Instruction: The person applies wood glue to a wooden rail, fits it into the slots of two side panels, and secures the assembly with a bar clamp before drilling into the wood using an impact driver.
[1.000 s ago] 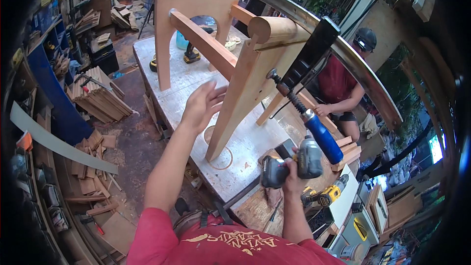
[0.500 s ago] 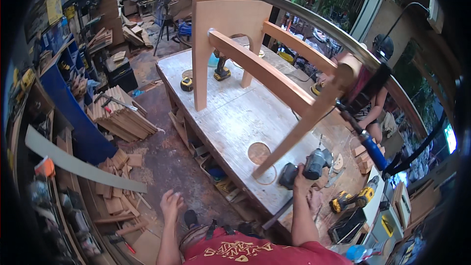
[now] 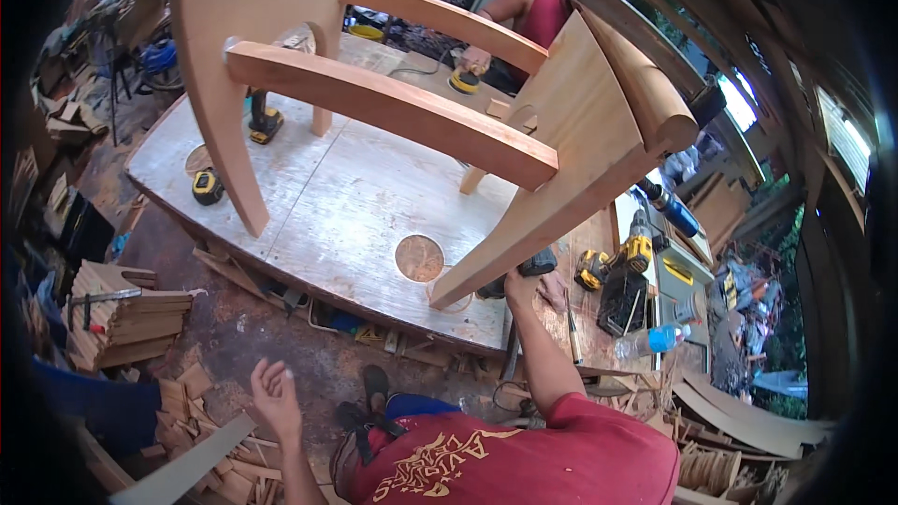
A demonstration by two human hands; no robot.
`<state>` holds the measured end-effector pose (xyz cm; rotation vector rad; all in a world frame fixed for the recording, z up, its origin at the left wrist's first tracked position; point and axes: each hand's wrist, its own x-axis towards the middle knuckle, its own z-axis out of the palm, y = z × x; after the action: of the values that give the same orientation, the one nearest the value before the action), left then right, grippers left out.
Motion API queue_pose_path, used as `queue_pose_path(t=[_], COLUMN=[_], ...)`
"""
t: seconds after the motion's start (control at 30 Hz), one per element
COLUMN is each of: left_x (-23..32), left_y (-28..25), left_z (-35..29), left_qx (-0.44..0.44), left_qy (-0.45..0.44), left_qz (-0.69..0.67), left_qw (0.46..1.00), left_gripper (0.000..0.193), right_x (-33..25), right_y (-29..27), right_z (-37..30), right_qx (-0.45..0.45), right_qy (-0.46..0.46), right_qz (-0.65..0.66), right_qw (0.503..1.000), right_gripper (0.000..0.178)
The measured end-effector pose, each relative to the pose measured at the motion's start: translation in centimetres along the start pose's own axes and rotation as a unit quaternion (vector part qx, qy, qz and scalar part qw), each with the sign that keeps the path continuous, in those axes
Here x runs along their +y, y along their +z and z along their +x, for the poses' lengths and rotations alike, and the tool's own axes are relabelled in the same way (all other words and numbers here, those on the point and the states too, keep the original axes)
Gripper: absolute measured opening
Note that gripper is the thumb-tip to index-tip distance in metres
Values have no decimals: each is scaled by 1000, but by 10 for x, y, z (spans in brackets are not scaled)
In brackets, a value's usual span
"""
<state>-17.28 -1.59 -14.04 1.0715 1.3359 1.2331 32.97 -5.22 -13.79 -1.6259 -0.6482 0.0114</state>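
A wooden furniture frame [image 3: 393, 112] with curved legs and two rails stands on the worktable [image 3: 309, 224]. Beside its near right leg, my right hand [image 3: 520, 288] is closed on a dark cordless drill [image 3: 538, 263]; the leg hides part of the tool. My left hand [image 3: 276, 395] hangs off the table's near side, empty, with loosely bent fingers apart. The leg's foot rests close to a round cutout [image 3: 419, 258] in the tabletop. A crumpled pinkish thing [image 3: 554, 290] lies by my right hand.
Across the table, a co-worker's hand [image 3: 475, 61] is on a yellow sander [image 3: 464, 82]. A yellow drill [image 3: 638, 245], a water bottle [image 3: 645, 342] and a blue air tool [image 3: 672, 210] are at right. A tape measure [image 3: 208, 186] sits at left. Wood scraps [image 3: 201, 411] litter the floor.
The view has swung to the right and come closer to the frame. The leg now covers part of the drill, which showed fully before. My left hand stays empty.
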Motion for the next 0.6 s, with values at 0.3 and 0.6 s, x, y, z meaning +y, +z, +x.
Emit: queue_pose_path(t=[0.3,0.6], left_x=[113,375], left_y=[94,44], left_z=[58,212], left_qx=[-89,27], left_qy=[247,590], left_qz=[-24,-36], left_qw=[965,806], left_gripper=[44,44], right_x=[6,-136], right_y=[-25,-168], right_z=[-7,4], right_qx=[-84,93], right_qy=[42,-232], right_qz=[-55,-183], right_qw=[994,951], right_gripper=[60,23])
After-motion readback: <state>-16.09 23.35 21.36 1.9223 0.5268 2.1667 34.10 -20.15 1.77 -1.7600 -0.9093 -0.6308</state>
